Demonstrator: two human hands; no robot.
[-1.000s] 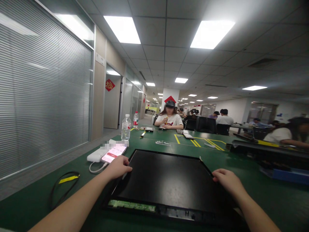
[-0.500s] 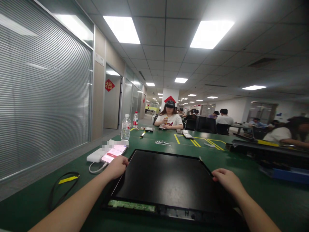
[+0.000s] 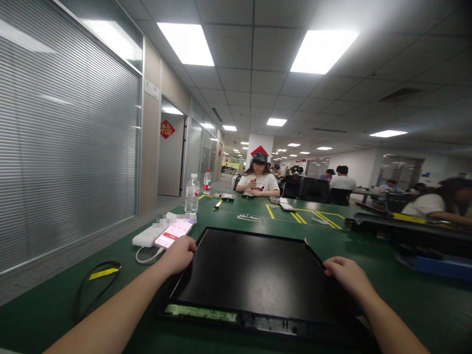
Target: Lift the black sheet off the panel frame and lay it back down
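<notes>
A large flat black panel [image 3: 254, 270] lies on the green table [image 3: 51, 305] in front of me, with a green circuit strip [image 3: 201, 312] along its near edge. My left hand [image 3: 179, 254] curls over the panel's left edge, fingers closed on it. My right hand [image 3: 344, 275] grips the right edge the same way, fingers bent over the rim.
A phone [image 3: 173, 232] with a pink screen rests on a white power bank [image 3: 147, 237] left of the panel. A black loop with yellow tape [image 3: 98, 280] lies farther left. Two water bottles [image 3: 192, 194] stand beyond. A person [image 3: 259, 179] sits across; others work at the right.
My left hand has slid slightly back off the panel's top toward its left edge. The panel and my right hand have barely moved.
</notes>
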